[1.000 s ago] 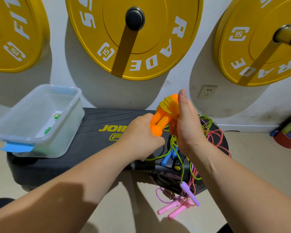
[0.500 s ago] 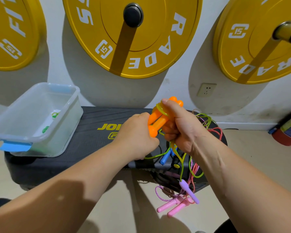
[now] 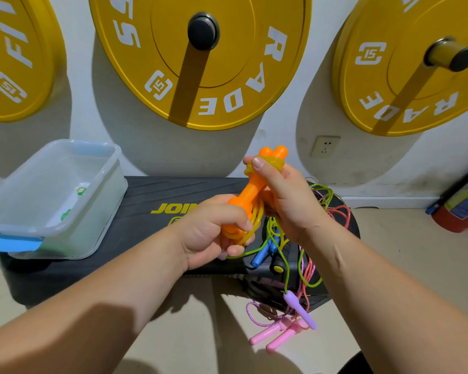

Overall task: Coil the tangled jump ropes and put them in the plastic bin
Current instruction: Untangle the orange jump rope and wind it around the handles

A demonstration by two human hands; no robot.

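Observation:
Both hands hold an orange jump rope (image 3: pixel 250 188) with its two handles side by side and its yellow cord wound around them. My right hand (image 3: pixel 284 197) grips the upper end, thumb pressed on the cord wraps. My left hand (image 3: pixel 214 233) grips the lower end and pinches loose yellow cord loops. Below them a tangle of green, red and pink ropes (image 3: pixel 303 255) lies on the right end of the black step platform (image 3: pixel 146 211), with blue handles (image 3: pixel 262 253), a purple handle (image 3: pixel 300 310) and pink handles (image 3: pixel 277 333) hanging over the edge. The clear plastic bin (image 3: pixel 52 195) stands on the platform's left end with something green inside.
Three yellow weight plates (image 3: pixel 200 58) hang on the white wall behind. A wall socket (image 3: pixel 324 146) sits low on the wall. A red object (image 3: pixel 459 209) lies on the floor at far right. Beige floor lies in front of the platform.
The orange handles have tilted more upright and risen slightly. My right hand closed around their upper end with its thumb over the cord wraps; my left hand slid lower to the loose loops.

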